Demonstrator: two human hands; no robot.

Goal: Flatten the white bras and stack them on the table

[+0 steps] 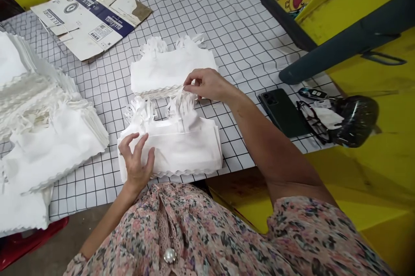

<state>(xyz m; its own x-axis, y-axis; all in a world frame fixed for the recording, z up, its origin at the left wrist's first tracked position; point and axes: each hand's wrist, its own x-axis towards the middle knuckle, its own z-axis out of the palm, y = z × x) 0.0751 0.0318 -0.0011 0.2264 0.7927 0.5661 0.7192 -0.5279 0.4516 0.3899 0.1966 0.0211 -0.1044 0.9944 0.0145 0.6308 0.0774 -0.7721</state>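
Left hand (138,161) resting open, fingers spreading, on near stack (188,146), right hand (207,84) pinching white strip (178,90), far stack (168,68) lying just beyond its fingertips.

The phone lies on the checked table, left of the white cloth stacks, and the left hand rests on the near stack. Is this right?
No: the head view shows the phone right of the far stack and the near stack, where the left hand rests.

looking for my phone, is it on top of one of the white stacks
No, the phone lies flat on the checked table beside the glasses, right of the right hand.
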